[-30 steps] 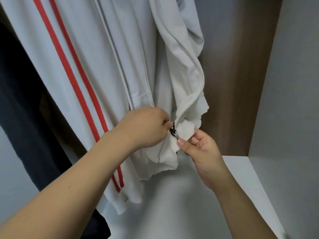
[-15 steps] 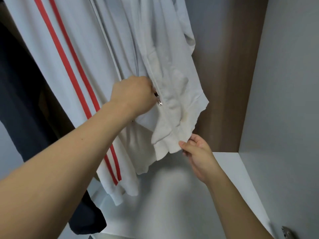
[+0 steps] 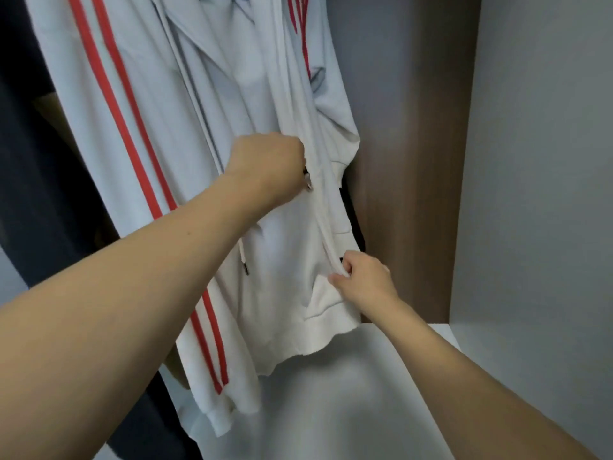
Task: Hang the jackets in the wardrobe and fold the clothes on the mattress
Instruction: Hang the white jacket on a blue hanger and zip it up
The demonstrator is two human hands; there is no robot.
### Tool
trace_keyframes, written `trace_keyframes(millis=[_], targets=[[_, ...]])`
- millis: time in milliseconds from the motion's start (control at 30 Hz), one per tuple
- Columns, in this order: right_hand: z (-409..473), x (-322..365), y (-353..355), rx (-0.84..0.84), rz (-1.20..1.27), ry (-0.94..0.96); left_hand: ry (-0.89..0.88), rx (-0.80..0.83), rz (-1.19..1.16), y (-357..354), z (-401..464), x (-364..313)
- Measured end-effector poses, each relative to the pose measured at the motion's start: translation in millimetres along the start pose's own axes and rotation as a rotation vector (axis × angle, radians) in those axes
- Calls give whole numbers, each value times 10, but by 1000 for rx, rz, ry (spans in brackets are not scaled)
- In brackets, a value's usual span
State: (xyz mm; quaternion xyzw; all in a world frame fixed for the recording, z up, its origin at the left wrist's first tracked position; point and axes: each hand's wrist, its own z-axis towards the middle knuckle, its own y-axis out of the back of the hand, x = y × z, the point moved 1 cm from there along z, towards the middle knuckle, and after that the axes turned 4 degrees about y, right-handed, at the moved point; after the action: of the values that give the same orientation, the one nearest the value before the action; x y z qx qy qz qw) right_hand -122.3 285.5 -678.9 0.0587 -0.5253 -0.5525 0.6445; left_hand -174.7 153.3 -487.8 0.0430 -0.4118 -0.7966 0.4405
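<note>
**Zipping the hung jacket**

Jacket (image 3: 272, 260), white with red stripes down the sleeve, hung inside the wardrobe (image 3: 414, 161), its hem just above the pale shelf (image 3: 348, 393) below. A dark garment (image 3: 36, 161) hung beside it on the left. The left hand (image 3: 265, 167) was curled into a fist at the zip line, its grip closed round what looked like the zip pull (image 3: 308, 184), a small metal tab showing just under the knuckles. The right hand (image 3: 365, 280) was lower, its grip pinching the fabric beside the zip near the hem, thumb and fingers folded on the cloth and holding it taut downward.

Judging by this, the hanging step was in hand and near its end for this jacket: it was already on the rail, and the front was being closed. The next move likely called for a steady upward pull on the tab while the lower hand kept the hem tight, so the teeth would not snag. The mattress and its clothes were out of view.
</note>
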Motion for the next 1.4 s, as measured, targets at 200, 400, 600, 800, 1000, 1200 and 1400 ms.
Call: trace_keyframes(millis=[200,400,600,800,1000,1200,1400], targets=[[449,336,529,154,90,24,-19,-10,73,-22,273,-21],[765,867,700,326,-248,-2,17,-221,171,483,728,191],[1156,1375,1102,224,-195,73,116,-262,85,731,1035,448],[1444,1743,1045,234,-311,116,112,-510,230,1010,1384,763],[1818,2124,1539,287,-103,113,76,-429,284,1111,1914,1061],[2219,2475,1669,-58,-19,297,62,-337,366,1357,2308,1199],[2317,2466,1772,132,-217,184,181,-315,202,1126,2493,1332]])
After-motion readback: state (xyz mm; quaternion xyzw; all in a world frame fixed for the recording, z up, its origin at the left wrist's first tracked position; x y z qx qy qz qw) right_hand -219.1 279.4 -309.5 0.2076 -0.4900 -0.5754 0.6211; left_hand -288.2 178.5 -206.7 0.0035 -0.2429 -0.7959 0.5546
